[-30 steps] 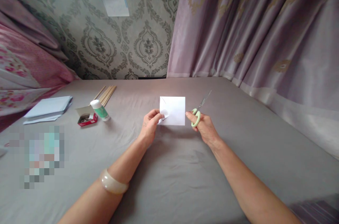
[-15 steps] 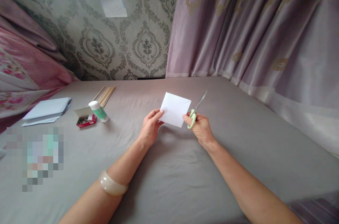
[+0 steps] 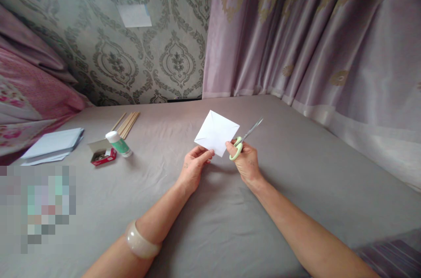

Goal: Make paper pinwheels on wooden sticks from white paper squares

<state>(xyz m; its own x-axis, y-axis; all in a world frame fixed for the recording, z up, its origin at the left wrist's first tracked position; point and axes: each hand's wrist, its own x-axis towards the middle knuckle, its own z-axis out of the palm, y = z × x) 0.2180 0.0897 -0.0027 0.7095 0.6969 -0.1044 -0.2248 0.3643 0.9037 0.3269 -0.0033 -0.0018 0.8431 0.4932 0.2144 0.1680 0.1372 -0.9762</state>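
Note:
A square of white paper [image 3: 217,132] with short cuts or creases at its corners is held up above the grey sheet. My left hand [image 3: 196,165] pinches its lower edge, thumb on top. On the right edge my right hand [image 3: 246,158] grips the paper too, with the thumb in front. Scissors [image 3: 237,148] with light green handles are looped on that same hand, their metal blades pointing up and to the right, away from the paper. Fingers behind the paper are partly hidden.
To the left lie folded pale sheets [image 3: 52,144], a small open red box [image 3: 103,157] with small items, a white and green glue bottle [image 3: 119,144] and several wooden sticks [image 3: 129,124]. A blurred patch covers the lower left. Curtains [image 3: 296,41] hang along the right.
The paper has been turned so one corner points up. My left hand has shifted from its left side to the lower edge. The scissors stay in my right hand, blades tilted further right.

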